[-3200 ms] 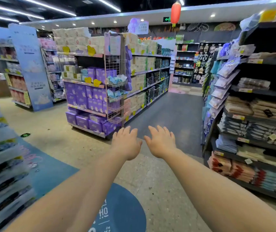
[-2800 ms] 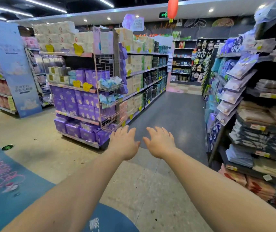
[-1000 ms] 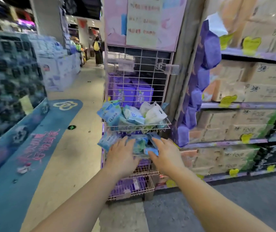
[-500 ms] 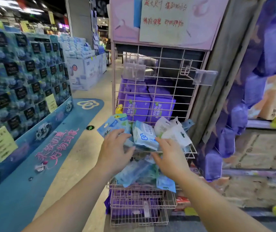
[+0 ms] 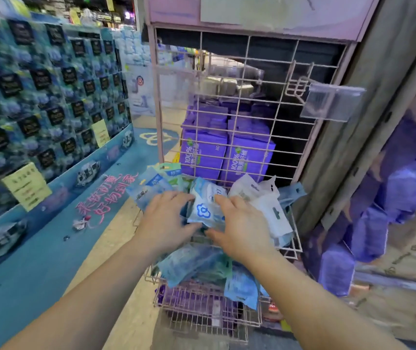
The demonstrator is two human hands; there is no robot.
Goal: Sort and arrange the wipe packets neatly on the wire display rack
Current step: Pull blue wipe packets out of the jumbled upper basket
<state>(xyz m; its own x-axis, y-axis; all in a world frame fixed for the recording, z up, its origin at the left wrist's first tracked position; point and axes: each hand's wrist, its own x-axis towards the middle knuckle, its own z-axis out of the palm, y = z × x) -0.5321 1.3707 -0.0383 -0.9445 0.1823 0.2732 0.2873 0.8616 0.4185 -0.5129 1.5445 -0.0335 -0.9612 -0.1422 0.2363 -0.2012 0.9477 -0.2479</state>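
Note:
The pink wire display rack (image 5: 156,102) stands right in front of me. Its upper basket (image 5: 293,250) holds a loose heap of wipe packets: light-blue ones (image 5: 148,184) at the left, white ones (image 5: 265,200) at the right. Between them lies a blue-and-white packet with a cloud logo (image 5: 204,209). My left hand (image 5: 166,222) grips its left edge and my right hand (image 5: 241,229) its right edge, fingers on top and thumbs below. The basket underneath carries crumpled blue packets (image 5: 191,263), one of them (image 5: 241,289) hanging over the front.
Purple boxed packs (image 5: 203,154) stand behind the wire grid. A clear tag holder (image 5: 329,103) juts out at the upper right. The bottom basket (image 5: 201,311) holds purple packs. A blue product wall (image 5: 37,97) and floor mat (image 5: 37,248) lie left; purple hanging packs (image 5: 398,193) lie right.
I walked down the aisle up to the rack. Both hands rose from the lower basket to the upper one and closed on the cloud-logo packet.

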